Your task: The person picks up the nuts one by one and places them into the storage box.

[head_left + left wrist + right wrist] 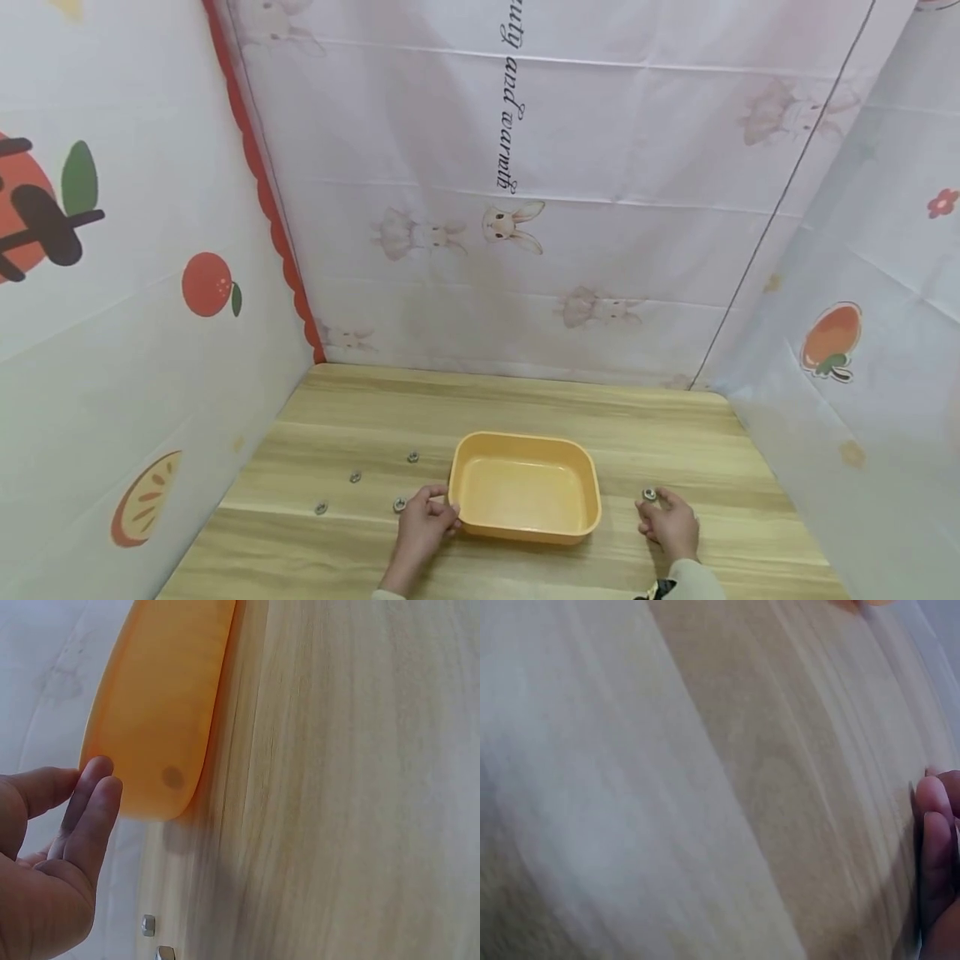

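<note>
Nearest to us in the head view, a pale sleeve (pixel 697 581) leads to the right hand (pixel 672 525), whose thumb and finger pinch a silvery nut (pixel 649 495) with a hole through its middle. We see this nut well apart from the box (pixel 525 496), on its right side. The left hand (pixel 425 525) grips the box's rim at the near left corner. Yellow, shallow and round-cornered, the box sits on the wood-grained table (pixel 660 433), its smooth floor catching a soft shine. Four loose nuts (pixel 413 457) lie to its left, one of them just beside the left hand. Behind the table we find a pale cloth (pixel 435 125) printed with rabbits.

From the left wrist, we look along the box's outer wall, which appears deeper orange and bears a round, darker spot. The thumb stands at the rim and two fingertips touch the wall. Two of the loose nuts show near the bottom edge.

Blur covers most of the right wrist view. We make out bent fingers at the right edge, but cannot tell the pinched nut there.
</note>
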Tool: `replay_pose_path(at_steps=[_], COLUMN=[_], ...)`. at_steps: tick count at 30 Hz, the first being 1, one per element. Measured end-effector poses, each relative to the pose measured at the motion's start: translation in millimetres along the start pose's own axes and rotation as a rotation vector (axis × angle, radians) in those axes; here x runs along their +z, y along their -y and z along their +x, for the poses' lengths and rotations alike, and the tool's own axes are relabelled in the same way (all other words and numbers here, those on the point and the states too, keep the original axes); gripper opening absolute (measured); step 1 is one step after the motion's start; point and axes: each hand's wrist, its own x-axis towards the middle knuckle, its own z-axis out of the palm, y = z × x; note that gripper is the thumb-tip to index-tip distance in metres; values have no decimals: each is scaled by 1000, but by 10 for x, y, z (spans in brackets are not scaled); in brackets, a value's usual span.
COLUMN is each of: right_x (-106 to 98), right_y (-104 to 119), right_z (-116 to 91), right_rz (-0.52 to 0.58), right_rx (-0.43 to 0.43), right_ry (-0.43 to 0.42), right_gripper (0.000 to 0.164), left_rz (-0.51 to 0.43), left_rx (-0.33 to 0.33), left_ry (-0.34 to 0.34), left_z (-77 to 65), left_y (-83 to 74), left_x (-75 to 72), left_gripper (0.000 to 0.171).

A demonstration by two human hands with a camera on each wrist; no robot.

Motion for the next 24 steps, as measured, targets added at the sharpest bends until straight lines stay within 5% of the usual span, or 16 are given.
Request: replay_pose_path(at_steps=[7,16,20,24], right_x=[72,116,100,96], right_y=[11,57,9,11], right_z=[-22,-113,-129,-134], right_rz=[-22,-185,-105,85], right_rx=[-44,-95,-104,-99], right_ry=[-56,-179,-219,-201], right_gripper=[47,35,34,34], left_rz=[-29,-54,-55,-64], left_rx=[-6,-39,-37,-28], left_ry=[5,40,41,39], left_z=[21,36,39,63], left_y=[13,-43,-26,-8], left_x=[3,-31,-3,11], left_gripper=[42,43,43,44])
